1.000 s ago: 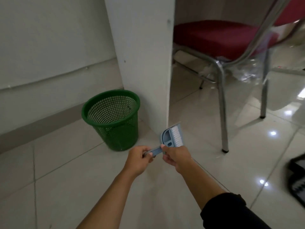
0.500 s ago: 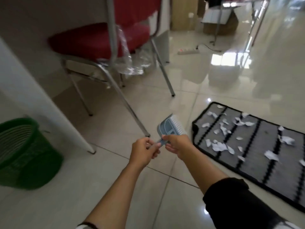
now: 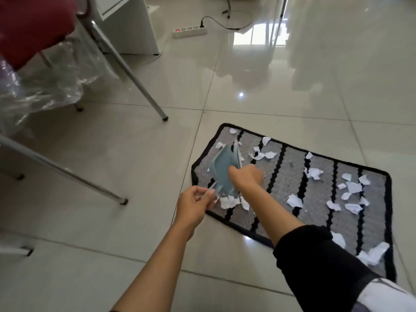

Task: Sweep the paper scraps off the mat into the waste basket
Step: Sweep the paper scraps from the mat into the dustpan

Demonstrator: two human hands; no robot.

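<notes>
A grey mat [image 3: 319, 176] with black stripes lies on the tiled floor at centre right, with several white paper scraps [image 3: 351, 188] scattered across it. Over the mat's near left corner I hold a small blue-grey dustpan and brush set [image 3: 221, 172]. My left hand [image 3: 194, 204] pinches the thin handle end. My right hand [image 3: 246, 176] is closed on the upper part of the set, blurred by motion. The waste basket is out of view.
A red chair [image 3: 29, 23] with metal legs [image 3: 135, 70] and crumpled clear plastic [image 3: 45, 82] stands at the left. A white cabinet [image 3: 130, 23] and a power strip [image 3: 189, 31] with its cable lie at the back.
My view has swung right from the green basket to the mat. Both hands carried the dustpan set over the mat's near left corner, and the two parts look pulled slightly apart.
</notes>
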